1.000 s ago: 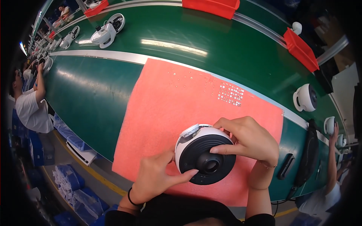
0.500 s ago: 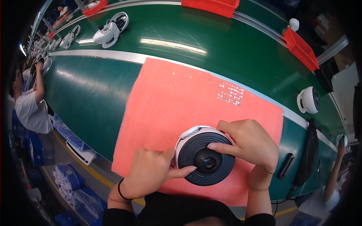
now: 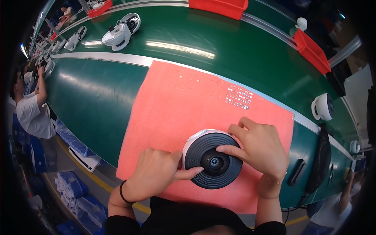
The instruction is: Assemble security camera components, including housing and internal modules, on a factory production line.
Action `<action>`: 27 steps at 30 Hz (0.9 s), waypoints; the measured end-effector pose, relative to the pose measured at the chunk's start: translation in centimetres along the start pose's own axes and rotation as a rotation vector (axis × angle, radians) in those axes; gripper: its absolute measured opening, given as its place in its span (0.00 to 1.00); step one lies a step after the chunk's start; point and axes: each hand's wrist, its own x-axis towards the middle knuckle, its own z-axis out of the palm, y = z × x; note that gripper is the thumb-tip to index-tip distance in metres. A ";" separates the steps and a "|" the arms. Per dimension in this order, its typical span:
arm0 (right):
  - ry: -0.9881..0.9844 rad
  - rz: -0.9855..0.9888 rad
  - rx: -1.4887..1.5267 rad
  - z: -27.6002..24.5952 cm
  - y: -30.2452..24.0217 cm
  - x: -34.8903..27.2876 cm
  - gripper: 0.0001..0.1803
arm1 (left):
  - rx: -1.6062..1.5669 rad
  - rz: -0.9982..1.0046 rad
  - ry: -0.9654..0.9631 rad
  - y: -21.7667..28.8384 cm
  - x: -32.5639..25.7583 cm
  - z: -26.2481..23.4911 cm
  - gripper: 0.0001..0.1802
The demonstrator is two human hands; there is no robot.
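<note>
A round white camera unit with a black ribbed front rests on the pink mat, its central lens facing up. My left hand grips its left rim, thumb laid across the black face and fingers curled at the side, partly hidden. From the right, my right hand presses its thumb near the lens opening. The right fingers bend at the upper right rim, the index finger slightly raised. A small white part sticks out at the unit's upper left edge.
Several small screws stand on the mat's far side. Beyond runs a green conveyor with white units. Red bins line its far side. A black pouch and black handheld object lie right; a co-worker sits left.
The camera unit has tilted a little, so its lens shows more squarely. My right index finger has lifted slightly off the rim. On the conveyor the white units have shifted right.
</note>
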 end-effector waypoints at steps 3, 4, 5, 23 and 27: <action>0.369 -0.147 0.084 0.1 -0.7 -0.8 0.27 | 0.080 -0.045 -0.128 0.4 0.3 -0.8 0.26; 0.319 -0.312 0.095 -0.2 -0.8 -1.1 0.25 | 0.080 -0.042 -0.129 0.5 0.4 -0.8 0.26; 0.264 -0.482 0.107 -0.3 -1.1 -1.1 0.24 | 0.054 -0.046 -0.124 0.4 0.3 -0.8 0.26; 0.096 -0.356 0.263 0.8 0.3 0.1 0.43 | 0.057 -0.115 -0.239 -0.7 1.2 -1.1 0.22; -0.299 -0.221 0.504 1.5 2.5 2.4 0.46 | -0.541 -0.184 -0.337 -1.1 1.7 0.3 0.25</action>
